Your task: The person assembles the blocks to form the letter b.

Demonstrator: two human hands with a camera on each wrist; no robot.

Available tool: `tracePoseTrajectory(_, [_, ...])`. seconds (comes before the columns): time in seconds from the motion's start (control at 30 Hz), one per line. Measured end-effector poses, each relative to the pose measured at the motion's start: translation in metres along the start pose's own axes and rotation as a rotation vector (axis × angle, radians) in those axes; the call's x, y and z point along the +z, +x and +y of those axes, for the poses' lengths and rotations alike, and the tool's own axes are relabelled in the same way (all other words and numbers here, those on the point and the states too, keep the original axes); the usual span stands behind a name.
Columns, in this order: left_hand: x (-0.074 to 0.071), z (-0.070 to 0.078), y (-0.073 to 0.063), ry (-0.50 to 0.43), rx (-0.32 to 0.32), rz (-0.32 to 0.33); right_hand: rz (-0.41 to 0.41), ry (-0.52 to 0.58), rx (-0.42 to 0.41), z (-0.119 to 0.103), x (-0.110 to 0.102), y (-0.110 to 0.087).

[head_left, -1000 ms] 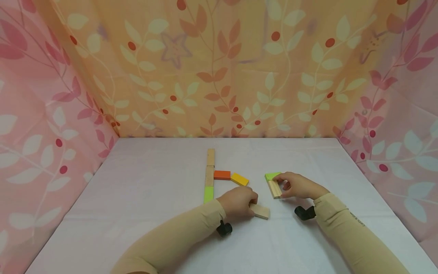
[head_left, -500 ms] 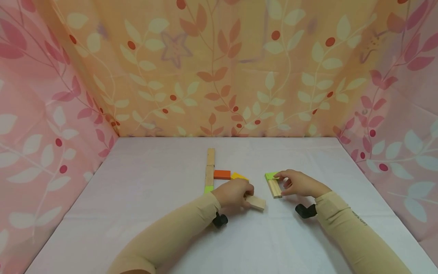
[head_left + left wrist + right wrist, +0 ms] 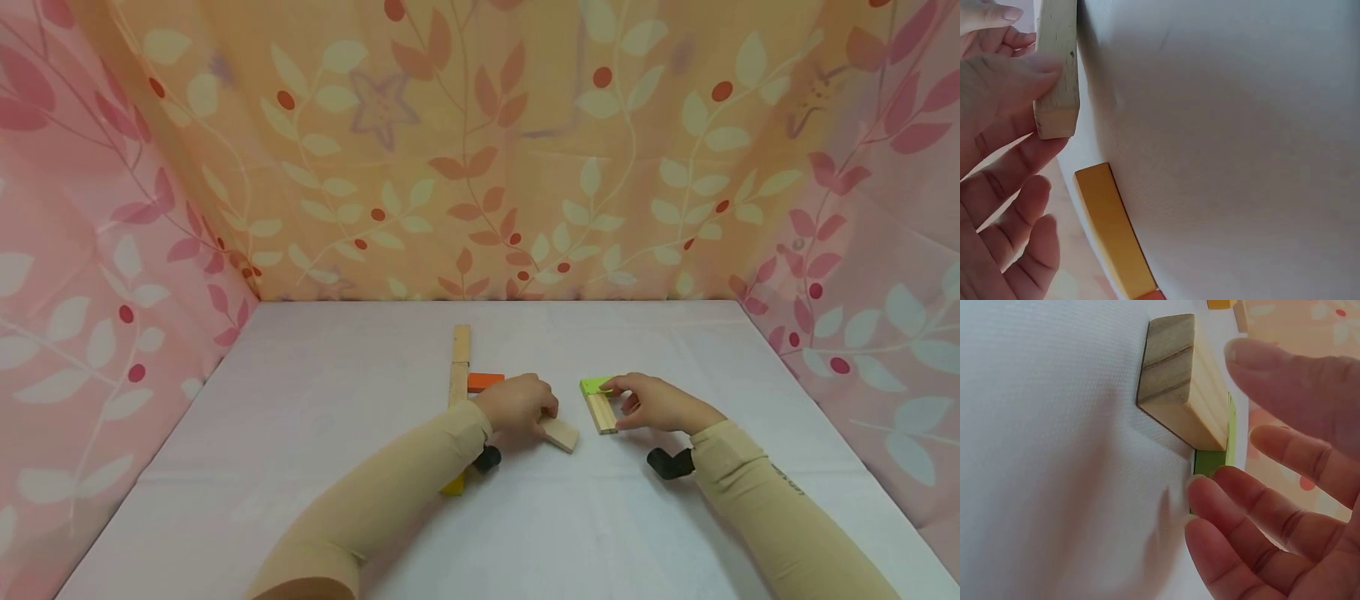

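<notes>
A plain, pale wooden rectangular block (image 3: 561, 435) sits just right of centre in the head view, pinched by the left hand (image 3: 517, 406) between thumb and fingers. The grip takes one end only, probably to leave the far end uncovered.

To its right, the right hand (image 3: 660, 404) grips nothing: thumb and fingers stand apart in a loose, fairly wide curve beside a second pale wooden block (image 3: 602, 414) and a lime-green wooden block (image 3: 592, 384), perhaps to guard that pair. Whether a fingertip touches the green one, I cannot tell.

Left of centre, two more pale wooden blocks (image 3: 461, 343) lie end to end, with a yellow block (image 3: 454, 484) lower down, presumably as one straight line; the forearm hides the middle. An orange-red wooden block (image 3: 483, 382) juts rightward from it like a branch, and in the left wrist view a yellow-orange wooden block (image 3: 1113, 231) meets its end.

That makes eight visible: four pale, two yellowish, one orange-red, one green. Two black wrist devices (image 3: 670, 463) hang above the white tabletop (image 3: 247, 433).
</notes>
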State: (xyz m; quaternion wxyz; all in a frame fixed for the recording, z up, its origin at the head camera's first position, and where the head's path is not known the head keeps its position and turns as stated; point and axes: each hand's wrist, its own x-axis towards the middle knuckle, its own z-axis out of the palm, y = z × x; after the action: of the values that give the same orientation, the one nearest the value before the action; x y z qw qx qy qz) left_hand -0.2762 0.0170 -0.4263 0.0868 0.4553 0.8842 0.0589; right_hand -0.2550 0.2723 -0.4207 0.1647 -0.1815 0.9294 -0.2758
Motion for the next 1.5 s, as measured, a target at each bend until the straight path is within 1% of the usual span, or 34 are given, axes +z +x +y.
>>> tracePoseTrajectory(0.13, [0.000,-0.002,0.007,0.088,0.036,-0.012,0.001,0.004,0.001,0.001,0.000,0.000])
tracePoseTrajectory(0.23, [-0.001,-0.004,0.010,0.126,0.038,-0.032,0.004,0.009,-0.002,0.001,0.001,-0.001])
tracePoseTrajectory(0.37, [-0.002,-0.004,0.010,0.165,0.045,-0.046,0.008,0.014,-0.007,0.003,0.001,-0.002])
tracePoseTrajectory(0.5, [-0.001,-0.004,0.009,0.190,0.055,-0.034,0.008,0.004,-0.001,0.005,0.001,-0.002])
tracePoseTrajectory(0.63, [0.000,-0.004,0.011,0.238,0.070,-0.012,0.004,0.002,0.000,0.004,0.001,-0.002])
tracePoseTrajectory(0.73, [-0.001,-0.002,0.012,0.259,0.056,0.002,0.002,0.009,-0.004,0.004,0.001,-0.002])
tracePoseTrajectory(0.8, [-0.001,0.000,0.012,0.247,0.027,0.009,0.001,0.010,-0.006,0.004,0.001,-0.002])
tracePoseTrajectory(0.97, [-0.003,0.005,0.011,0.171,-0.044,0.015,0.004,0.000,0.012,0.004,0.001,-0.002])
tracePoseTrajectory(1.03, [-0.002,0.007,0.011,0.165,-0.048,0.008,0.006,-0.004,0.014,0.004,0.001,-0.002])
tracePoseTrajectory(1.17, [0.001,0.010,0.010,0.209,-0.034,-0.008,0.010,0.000,0.006,0.005,0.001,-0.002])
tracePoseTrajectory(1.3, [0.005,0.012,0.010,0.241,-0.035,-0.014,0.010,0.004,0.003,0.005,0.001,-0.002])
tracePoseTrajectory(1.5, [0.004,0.014,0.008,0.249,-0.013,-0.025,0.012,-0.010,0.002,0.005,0.001,-0.002])
